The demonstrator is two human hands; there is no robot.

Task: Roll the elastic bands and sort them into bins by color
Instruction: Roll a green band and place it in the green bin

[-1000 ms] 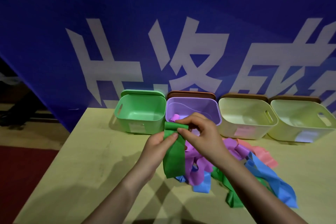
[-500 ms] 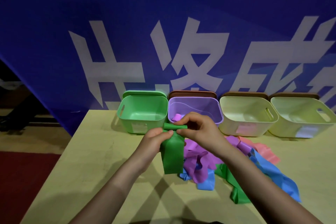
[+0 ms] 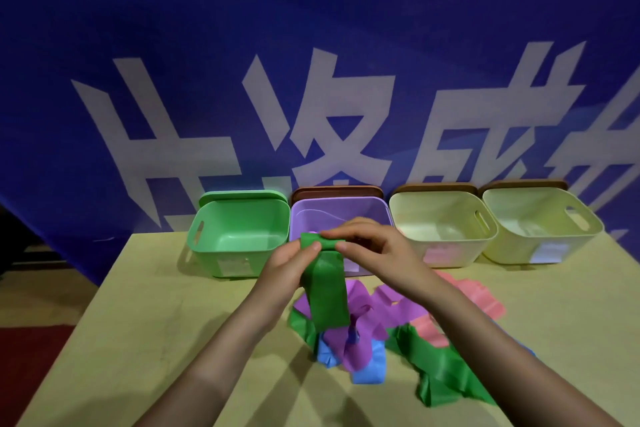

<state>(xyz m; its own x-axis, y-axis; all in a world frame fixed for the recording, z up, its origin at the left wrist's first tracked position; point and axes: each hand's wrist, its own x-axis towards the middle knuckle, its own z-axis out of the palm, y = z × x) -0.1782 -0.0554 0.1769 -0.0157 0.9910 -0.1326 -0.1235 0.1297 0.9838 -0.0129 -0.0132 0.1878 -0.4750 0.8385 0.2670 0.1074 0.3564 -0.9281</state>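
The desk [image 3: 145, 329] runs bare along its left side up to the left edge, beyond which red floor [image 3: 31, 357] shows; the bare stretch in front of the green bin [image 3: 239, 236] is open too. At the back edge four bins stand in a row, touching or nearly so, against a blue banner [image 3: 311, 45] with large white characters.

Both hands are raised over the middle of the desk, just in front of the purple bin [image 3: 341, 215]. The left hand [image 3: 287, 263] and the right hand [image 3: 374, 250] each pinch, thumb against curled fingers, the rolled top end of a green band [image 3: 327, 291]. The roll's axis lies left to right, while the unrolled strip hangs straight down toward the pile of loose bands [image 3: 374, 333] on the desk, its long axis near vertical.

That pile holds purple, blue, pink and green strips lying tangled over one another, spreading toward the right.

The green bin looks empty. The purple bin's inside is partly hidden by the hands. The two pale yellow bins [image 3: 443, 229] [image 3: 540, 225] on the right show only their floors.
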